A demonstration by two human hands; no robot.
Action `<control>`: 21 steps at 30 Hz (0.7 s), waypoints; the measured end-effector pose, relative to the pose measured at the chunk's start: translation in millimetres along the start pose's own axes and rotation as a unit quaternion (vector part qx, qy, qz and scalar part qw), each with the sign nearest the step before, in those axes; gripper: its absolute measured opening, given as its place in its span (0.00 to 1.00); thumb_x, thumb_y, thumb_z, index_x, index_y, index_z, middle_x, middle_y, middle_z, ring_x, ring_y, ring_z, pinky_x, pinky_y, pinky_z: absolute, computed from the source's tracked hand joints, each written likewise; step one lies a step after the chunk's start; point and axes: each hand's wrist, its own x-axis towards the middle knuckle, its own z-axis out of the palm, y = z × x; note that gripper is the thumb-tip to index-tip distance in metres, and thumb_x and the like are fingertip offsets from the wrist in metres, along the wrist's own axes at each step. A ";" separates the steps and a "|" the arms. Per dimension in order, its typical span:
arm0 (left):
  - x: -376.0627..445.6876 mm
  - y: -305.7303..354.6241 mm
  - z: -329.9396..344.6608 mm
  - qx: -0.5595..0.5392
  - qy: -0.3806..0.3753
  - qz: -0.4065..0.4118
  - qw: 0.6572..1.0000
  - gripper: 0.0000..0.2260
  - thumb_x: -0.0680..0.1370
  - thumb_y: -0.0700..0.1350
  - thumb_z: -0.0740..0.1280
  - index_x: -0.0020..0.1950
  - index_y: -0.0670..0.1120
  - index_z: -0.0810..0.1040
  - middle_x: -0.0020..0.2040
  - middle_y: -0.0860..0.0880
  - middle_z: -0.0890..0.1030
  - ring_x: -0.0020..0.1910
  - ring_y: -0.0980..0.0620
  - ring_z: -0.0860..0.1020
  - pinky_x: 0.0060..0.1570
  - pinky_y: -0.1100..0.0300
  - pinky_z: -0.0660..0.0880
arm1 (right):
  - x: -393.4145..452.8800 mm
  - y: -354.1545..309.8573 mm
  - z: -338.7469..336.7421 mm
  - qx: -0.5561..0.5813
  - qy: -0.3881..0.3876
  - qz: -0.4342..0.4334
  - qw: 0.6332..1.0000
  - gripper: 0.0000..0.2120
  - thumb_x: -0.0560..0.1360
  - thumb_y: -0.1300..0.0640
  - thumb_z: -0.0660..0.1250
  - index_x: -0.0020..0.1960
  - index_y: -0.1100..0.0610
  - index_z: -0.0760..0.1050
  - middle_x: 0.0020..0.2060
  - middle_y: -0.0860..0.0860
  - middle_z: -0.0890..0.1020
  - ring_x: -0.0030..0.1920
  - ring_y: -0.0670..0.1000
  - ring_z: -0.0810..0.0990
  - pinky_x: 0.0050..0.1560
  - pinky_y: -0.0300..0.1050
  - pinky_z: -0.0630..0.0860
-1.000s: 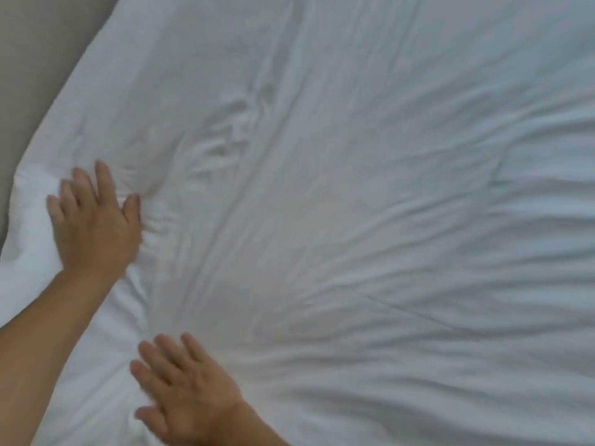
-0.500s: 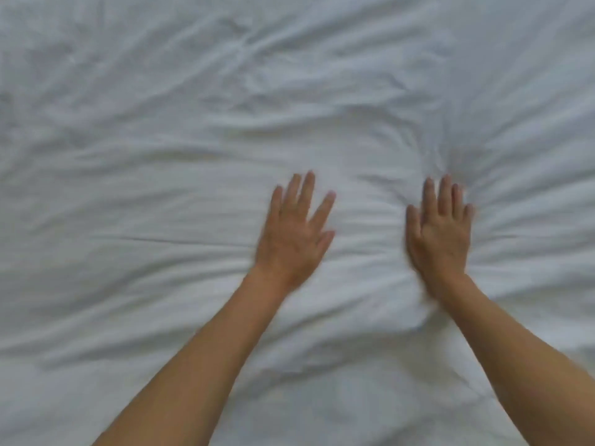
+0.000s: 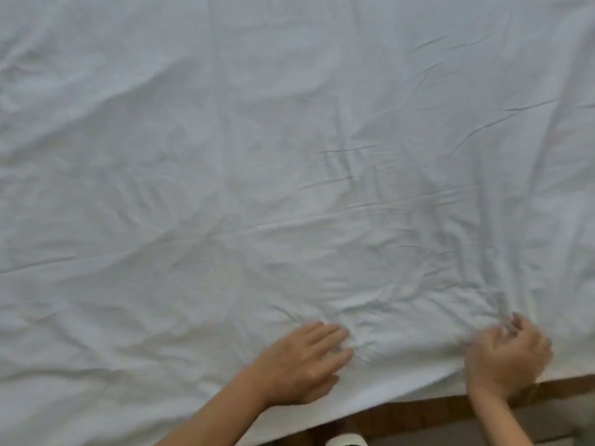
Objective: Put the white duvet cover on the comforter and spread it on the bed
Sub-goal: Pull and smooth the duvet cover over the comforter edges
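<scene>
Our left hand (image 3: 306, 362) pressed flat on the soft duvet cover (image 3: 257, 188); our blurred right hand (image 3: 508, 355) seemingly pinched its near edge.

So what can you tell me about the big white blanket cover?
The white duvet cover looks like thin cotton, spread nearly flat and filling almost the whole view. Fine creases run across it, thickest near the bottom edge, which hangs over a brown wooden bed frame. The left hand presses flat on it near that edge. The right hand, blurred, bunches the cloth in curled fingers.
</scene>
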 end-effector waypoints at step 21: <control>264.3 40.5 84.7 0.085 0.085 -0.274 0.954 0.25 0.80 0.52 0.55 0.76 0.45 0.63 0.76 0.36 0.60 0.76 0.38 0.56 0.74 0.43 0.49 | 264.4 54.9 59.2 -0.092 -0.112 -0.151 0.978 0.33 0.78 0.40 0.46 0.78 0.56 0.57 0.77 0.57 0.58 0.77 0.58 0.56 0.75 0.56 0.49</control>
